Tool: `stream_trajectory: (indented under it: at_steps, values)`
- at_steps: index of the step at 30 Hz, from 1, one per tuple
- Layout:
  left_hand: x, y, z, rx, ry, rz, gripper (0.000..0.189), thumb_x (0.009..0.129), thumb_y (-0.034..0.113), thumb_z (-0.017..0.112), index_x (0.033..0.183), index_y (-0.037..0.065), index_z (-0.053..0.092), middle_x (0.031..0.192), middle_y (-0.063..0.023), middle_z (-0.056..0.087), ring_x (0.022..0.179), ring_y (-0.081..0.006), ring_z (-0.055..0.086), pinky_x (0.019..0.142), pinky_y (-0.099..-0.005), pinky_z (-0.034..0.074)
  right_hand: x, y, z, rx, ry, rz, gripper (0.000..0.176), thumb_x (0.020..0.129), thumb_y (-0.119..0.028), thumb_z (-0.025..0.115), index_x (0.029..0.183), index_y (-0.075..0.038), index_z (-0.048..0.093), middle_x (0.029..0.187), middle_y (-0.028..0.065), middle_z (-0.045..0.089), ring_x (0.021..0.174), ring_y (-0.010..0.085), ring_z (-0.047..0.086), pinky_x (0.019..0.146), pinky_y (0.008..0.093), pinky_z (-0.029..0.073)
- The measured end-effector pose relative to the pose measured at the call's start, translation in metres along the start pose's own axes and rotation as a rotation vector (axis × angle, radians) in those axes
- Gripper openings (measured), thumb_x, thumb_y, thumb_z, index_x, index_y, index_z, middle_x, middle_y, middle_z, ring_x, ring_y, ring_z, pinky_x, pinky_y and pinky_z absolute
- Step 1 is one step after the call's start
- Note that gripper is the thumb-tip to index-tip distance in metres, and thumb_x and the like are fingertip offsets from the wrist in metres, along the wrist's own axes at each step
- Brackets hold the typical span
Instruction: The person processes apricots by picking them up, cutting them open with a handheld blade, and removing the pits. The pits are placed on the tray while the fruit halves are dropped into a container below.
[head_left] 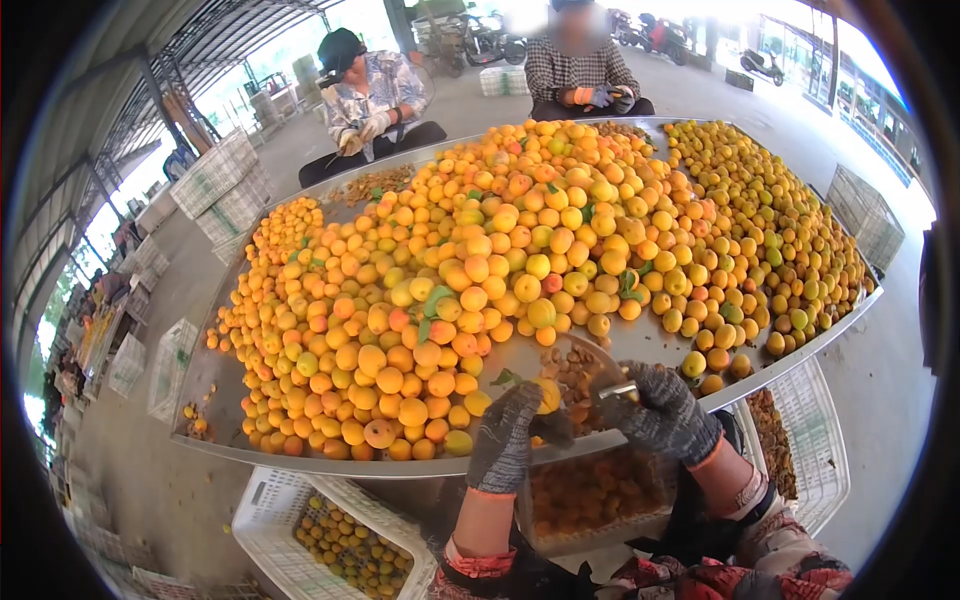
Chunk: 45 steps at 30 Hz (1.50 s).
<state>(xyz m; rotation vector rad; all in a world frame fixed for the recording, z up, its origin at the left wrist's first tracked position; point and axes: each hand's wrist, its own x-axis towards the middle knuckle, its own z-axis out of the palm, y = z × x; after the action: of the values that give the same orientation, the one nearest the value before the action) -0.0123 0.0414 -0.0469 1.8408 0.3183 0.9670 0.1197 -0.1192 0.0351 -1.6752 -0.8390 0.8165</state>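
A large heap of orange and yellow fruit [430, 290] covers a metal table [220, 400]. At its near edge my left hand [503, 435], in a grey glove, is closed around one yellow-orange fruit [547, 396]. My right hand [665, 408], also gloved, grips a small tool [618, 389] with a shiny metal part, just right of that fruit. Small brown pieces [577, 375] lie on the table between and beyond the hands. Below the hands sits a crate of brown-orange pieces [595, 492].
White crates stand below the table, one with greenish fruit [350, 545] at left and another [815, 440] at right. Two people [375, 95] [580, 65] sit across the table, wearing gloves. Stacked crates [225, 190] stand at the left.
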Motion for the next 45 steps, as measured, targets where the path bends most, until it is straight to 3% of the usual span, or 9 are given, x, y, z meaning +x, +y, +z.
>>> stream_trajectory:
  at_steps: [4, 9, 11, 18, 22, 28, 31, 33, 45]
  values:
    - [0.002, 0.014, 0.008, -0.191, -0.198, -0.256, 0.027, 0.086, 0.018, 0.051, 0.103, -0.001, 0.057, 0.095, -0.0125, 0.06, 0.09, -0.0179, 0.055, 0.077, -0.0309, 0.045, 0.024, 0.0, 0.007, -0.349, 0.07, -0.722, 0.043, 0.073, -0.007, 0.071, 0.113, -0.004, 0.054, 0.099, 0.0072, 0.061, 0.086, 0.0144, 0.058, 0.076, 0.0287, 0.047]
    - [0.005, 0.037, 0.01, -0.453, -0.186, -0.611, 0.028, 0.086, 0.018, 0.05, 0.104, -0.003, 0.057, 0.094, -0.0118, 0.061, 0.086, -0.0167, 0.055, 0.075, -0.0288, 0.044, 0.021, -0.005, 0.009, 0.031, -0.325, -0.117, 0.042, 0.076, -0.019, 0.068, 0.112, -0.005, 0.053, 0.103, 0.0101, 0.057, 0.093, 0.0216, 0.056, 0.078, 0.0329, 0.045]
    - [0.004, 0.036, 0.018, -0.308, -0.076, -0.213, 0.029, 0.086, 0.02, 0.051, 0.102, -0.004, 0.057, 0.087, -0.0087, 0.06, 0.078, -0.0131, 0.055, 0.07, -0.0265, 0.044, 0.03, 0.042, 0.021, -0.08, -0.148, -0.265, 0.039, 0.077, -0.019, 0.067, 0.111, -0.006, 0.053, 0.099, 0.0089, 0.057, 0.089, 0.0181, 0.056, 0.075, 0.0311, 0.046]
    - [-0.001, 0.046, 0.009, -0.474, -0.131, -0.373, 0.029, 0.084, 0.017, 0.055, 0.104, -0.002, 0.056, 0.077, -0.0055, 0.059, 0.072, -0.0116, 0.054, 0.066, -0.0261, 0.044, 0.013, 0.013, 0.023, 0.687, 0.107, -0.025, 0.03, 0.081, -0.018, 0.06, 0.108, -0.009, 0.052, 0.09, -0.0002, 0.055, 0.076, 0.0074, 0.056, 0.06, 0.022, 0.047]
    - [0.002, 0.058, -0.004, -0.512, -0.539, -0.694, 0.03, 0.08, 0.016, 0.061, 0.105, 0.002, 0.055, 0.084, -0.0072, 0.061, 0.079, -0.01, 0.055, 0.072, -0.0243, 0.045, 0.007, 0.015, 0.015, 0.802, 0.144, 0.01, 0.039, 0.079, -0.016, 0.062, 0.114, -0.01, 0.047, 0.09, -0.0024, 0.055, 0.076, 0.0086, 0.056, 0.063, 0.0241, 0.049]
    - [-0.002, 0.058, 0.008, 0.159, -0.875, -0.254, 0.037, 0.081, 0.02, 0.062, 0.114, 0.005, 0.053, 0.087, -0.0065, 0.062, 0.08, -0.0124, 0.056, 0.072, -0.0248, 0.044, -0.005, 0.015, 0.001, 0.797, 0.088, 0.123, 0.039, 0.079, -0.016, 0.062, 0.115, -0.011, 0.047, 0.081, -0.0014, 0.056, 0.061, 0.0084, 0.054, 0.057, 0.0239, 0.049]
    - [-0.005, 0.035, 0.007, 0.717, -0.632, 0.517, 0.035, 0.084, 0.018, 0.059, 0.115, 0.004, 0.052, 0.091, -0.0058, 0.061, 0.082, -0.0123, 0.054, 0.072, -0.0243, 0.043, -0.002, 0.024, 0.006, 0.764, 0.097, 0.049, 0.035, 0.079, -0.015, 0.063, 0.111, -0.01, 0.049, 0.078, 0.0004, 0.057, 0.056, 0.0096, 0.054, 0.05, 0.0231, 0.046]
    - [0.002, 0.052, 0.021, -0.396, -0.302, -0.351, 0.032, 0.085, 0.015, 0.058, 0.113, 0.001, 0.053, 0.092, -0.0039, 0.06, 0.083, -0.0104, 0.053, 0.072, -0.0238, 0.043, 0.003, 0.02, 0.02, 0.814, 0.133, 0.026, 0.033, 0.079, -0.016, 0.064, 0.109, -0.009, 0.05, 0.078, 0.0008, 0.057, 0.055, 0.0094, 0.053, 0.047, 0.0223, 0.043]
    - [0.01, 0.051, 0.034, -0.567, 0.213, -0.352, 0.033, 0.087, 0.009, 0.055, 0.117, -0.001, 0.048, 0.102, -0.0057, 0.055, 0.086, -0.0106, 0.054, 0.074, -0.0211, 0.046, 0.022, 0.041, 0.025, 0.723, 0.28, -0.139, 0.032, 0.081, -0.012, 0.057, 0.111, -0.004, 0.051, 0.089, 0.0033, 0.058, 0.076, 0.0112, 0.057, 0.063, 0.0249, 0.049]
